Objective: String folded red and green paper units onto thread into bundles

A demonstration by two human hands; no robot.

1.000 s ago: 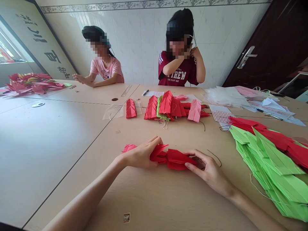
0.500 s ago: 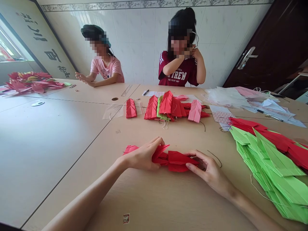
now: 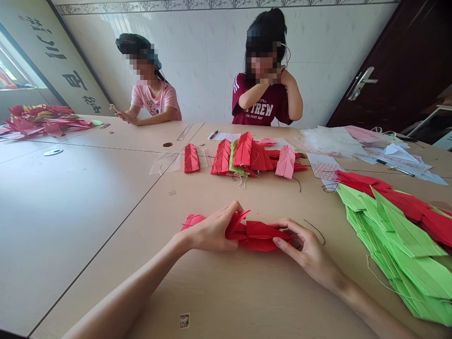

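Note:
A folded red paper piece (image 3: 259,235) lies low over the table in front of me, with pointed flaps rising near its middle. My left hand (image 3: 217,228) is closed round its left part, fingers mostly hidden behind the flaps. My right hand (image 3: 300,242) pinches its right tip between thumb and fingers. Under and beyond my left wrist, another pinkish-red folded paper (image 3: 191,221) pokes out. A dark string (image 3: 316,230) curls on the table just past my right hand.
Folded red paper bundles (image 3: 243,153) and a pink one (image 3: 285,162) lie ahead. Green folded papers (image 3: 391,249) cover the right side. Plastic bags (image 3: 328,141) and printed sheets (image 3: 323,167) are at back right. Two people sit across the table (image 3: 88,188).
My left hand has shifted very slightly to the right along the red paper. The right hand keeps its hold, almost unmoved.

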